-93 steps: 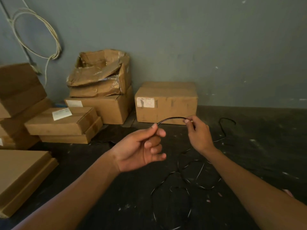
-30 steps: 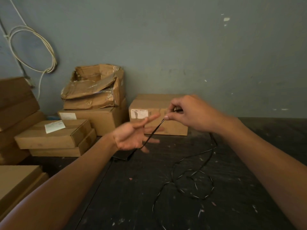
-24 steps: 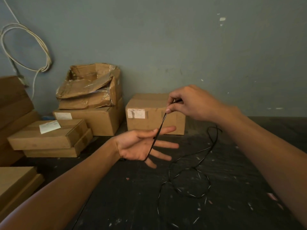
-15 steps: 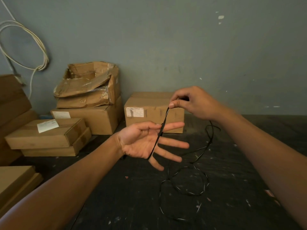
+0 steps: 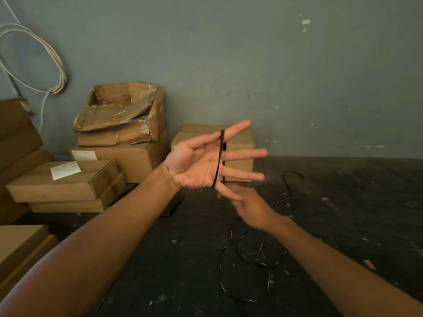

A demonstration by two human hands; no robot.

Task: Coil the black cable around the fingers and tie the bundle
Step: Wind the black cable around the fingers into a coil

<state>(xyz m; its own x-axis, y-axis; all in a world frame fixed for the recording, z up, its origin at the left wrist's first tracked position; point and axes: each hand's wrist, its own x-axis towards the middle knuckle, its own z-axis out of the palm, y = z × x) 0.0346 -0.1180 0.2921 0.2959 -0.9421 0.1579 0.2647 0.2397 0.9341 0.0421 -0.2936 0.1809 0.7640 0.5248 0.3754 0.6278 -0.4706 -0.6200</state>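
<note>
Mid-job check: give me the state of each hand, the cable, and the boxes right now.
left hand: open, palm up, fingers spread
black cable: one strand across the left fingers, the rest loose on the floor
right hand: below the left, blurred, grip unclear
torn box: open, crumpled, stacked on another
small box: closed

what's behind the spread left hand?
Behind the left hand: a closed cardboard box against the wall; its middle is covered. The black cable crosses the palm; its run behind the fingers is hidden.

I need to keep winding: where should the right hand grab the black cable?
Pinch the black cable just below the left hand, where it leaves the little-finger side, coming from underneath with the right hand; the strand across the palm is taut, the rest slack on the floor.
</note>
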